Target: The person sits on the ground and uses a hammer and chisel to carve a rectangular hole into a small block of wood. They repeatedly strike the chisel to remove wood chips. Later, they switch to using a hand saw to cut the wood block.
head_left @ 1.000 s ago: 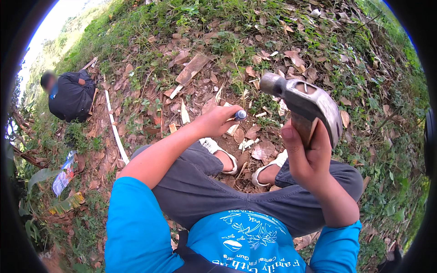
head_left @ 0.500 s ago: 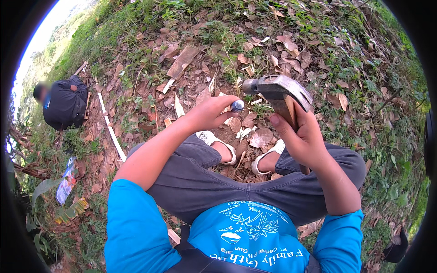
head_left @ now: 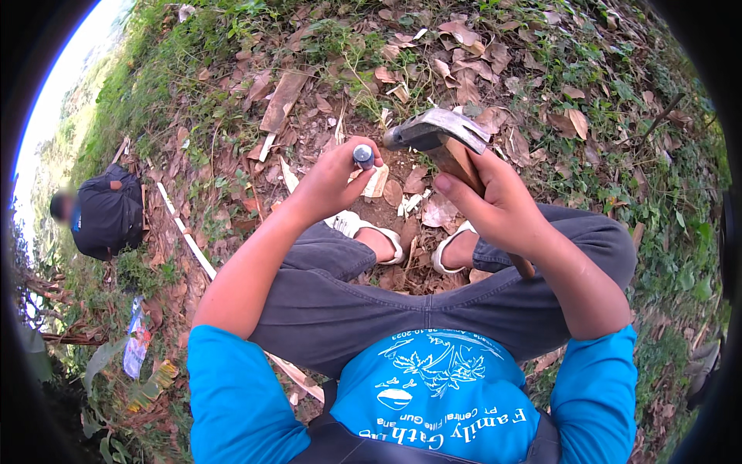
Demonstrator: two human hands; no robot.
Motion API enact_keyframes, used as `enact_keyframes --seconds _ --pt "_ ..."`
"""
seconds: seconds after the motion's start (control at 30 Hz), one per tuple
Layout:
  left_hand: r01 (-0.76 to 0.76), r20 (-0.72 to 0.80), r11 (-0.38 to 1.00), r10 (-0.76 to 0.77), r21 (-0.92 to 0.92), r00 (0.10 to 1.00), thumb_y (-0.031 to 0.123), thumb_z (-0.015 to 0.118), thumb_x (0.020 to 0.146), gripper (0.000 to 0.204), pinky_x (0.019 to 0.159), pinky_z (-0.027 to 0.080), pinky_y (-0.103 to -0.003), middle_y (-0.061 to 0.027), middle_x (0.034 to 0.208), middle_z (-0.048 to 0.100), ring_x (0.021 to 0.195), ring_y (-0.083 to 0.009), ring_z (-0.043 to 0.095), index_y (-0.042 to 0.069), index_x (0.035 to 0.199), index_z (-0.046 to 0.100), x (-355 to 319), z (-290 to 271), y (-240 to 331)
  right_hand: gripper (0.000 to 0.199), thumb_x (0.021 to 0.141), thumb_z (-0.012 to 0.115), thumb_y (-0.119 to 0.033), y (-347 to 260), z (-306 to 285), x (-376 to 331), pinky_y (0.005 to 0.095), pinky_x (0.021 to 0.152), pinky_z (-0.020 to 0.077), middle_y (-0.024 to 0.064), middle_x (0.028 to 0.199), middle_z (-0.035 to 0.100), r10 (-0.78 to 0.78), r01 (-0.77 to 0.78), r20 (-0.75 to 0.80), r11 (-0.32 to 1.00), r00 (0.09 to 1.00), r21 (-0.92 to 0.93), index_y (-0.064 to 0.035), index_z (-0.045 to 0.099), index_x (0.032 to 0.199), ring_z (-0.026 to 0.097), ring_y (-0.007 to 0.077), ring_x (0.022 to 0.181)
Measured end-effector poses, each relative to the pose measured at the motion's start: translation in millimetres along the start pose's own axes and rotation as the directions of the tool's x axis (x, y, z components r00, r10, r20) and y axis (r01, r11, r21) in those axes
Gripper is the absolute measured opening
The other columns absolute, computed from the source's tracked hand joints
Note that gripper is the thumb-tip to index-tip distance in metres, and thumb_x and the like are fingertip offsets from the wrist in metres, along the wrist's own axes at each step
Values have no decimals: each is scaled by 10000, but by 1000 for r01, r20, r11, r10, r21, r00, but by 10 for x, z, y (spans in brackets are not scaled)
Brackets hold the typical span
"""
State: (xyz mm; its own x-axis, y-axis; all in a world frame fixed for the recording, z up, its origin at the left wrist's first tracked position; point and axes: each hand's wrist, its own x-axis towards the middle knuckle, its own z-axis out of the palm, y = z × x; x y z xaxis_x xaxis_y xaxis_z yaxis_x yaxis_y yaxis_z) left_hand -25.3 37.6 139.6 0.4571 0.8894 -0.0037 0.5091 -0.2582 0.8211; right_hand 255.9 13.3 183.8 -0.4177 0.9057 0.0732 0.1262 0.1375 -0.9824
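Left hand (head_left: 338,182) closed round a cylindrical tool (head_left: 363,157), end upward; right hand (head_left: 495,199) closed round a hammer (head_left: 454,157) at the tool's right. Hammer has shifted left, nearer the tool's end; working alignment judged improved.

Left head-worn fisheye, looking down; close above the lap (head_left: 425,306)

Two bare hands, one left hand (head_left: 340,176) and one right hand (head_left: 498,199); one claw hammer (head_left: 450,151) with grey metal head and brown wooden handle; one round-ended, bluish tool (head_left: 363,157); two white shoes (head_left: 345,223); one other person (head_left: 108,215) in dark clothing; one flat brown board (head_left: 284,102); one blue-and-red plastic packet (head_left: 137,344); dry brown leaves (head_left: 439,210), too many to count.
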Motion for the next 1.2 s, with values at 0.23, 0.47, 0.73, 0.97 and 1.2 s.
enact_keyframes --seconds 0.23,0.47,0.73,0.97,1.2 --pt "-83 26 989 81 124 996 -47 629 913 211 861 525 -388 -147 983 673 961 -317 685 32 1102 574 -66 134 -94 282 979 681 -178 88 18 -34 338 615 446 83 770 637 5 -6 41 1000 999 15 14 599 1169 552 126 677" --pt "-77 24 994 76 81 997 -43 628 921 209 870 521 -391 -144 1001 681 970 -314 685 33 1110 581 -41 143 -130 320 979 690 -181 -217 23 -46 329 594 431 79 753 636 -146 150 -56 987 988 54 0 597 1226 550 123 656" --pt "-90 41 992 87 85 995 -36 622 935 229 876 529 -397 -163 1028 687 998 -324 690 21 1151 571 -46 110 -139 401 1005 644 -92 -141 -37 -52 308 848 465 68 1066 643 49 -50 146 999 988 0 9 527 1375 569 109 957" --pt "-47 17 998 47 37 999 -7 636 941 234 858 533 -401 -151 1002 703 984 -322 700 26 1165 579 -50 100 -130 441 1014 625 -55 -150 -22 -17 292 960 486 76 1196 666 176 -172 222 984 959 -38 14 502 1432 595 103 1093" --pt "-69 59 997 66 44 996 -15 624 938 230 880 531 -393 -155 1013 693 1001 -333 690 27 1162 587 -49 99 -102 304 983 664 -132 -26 36 -21 332 665 447 83 824 629 -7 5 93 1000 996 20 15 580 1236 538 119 732"
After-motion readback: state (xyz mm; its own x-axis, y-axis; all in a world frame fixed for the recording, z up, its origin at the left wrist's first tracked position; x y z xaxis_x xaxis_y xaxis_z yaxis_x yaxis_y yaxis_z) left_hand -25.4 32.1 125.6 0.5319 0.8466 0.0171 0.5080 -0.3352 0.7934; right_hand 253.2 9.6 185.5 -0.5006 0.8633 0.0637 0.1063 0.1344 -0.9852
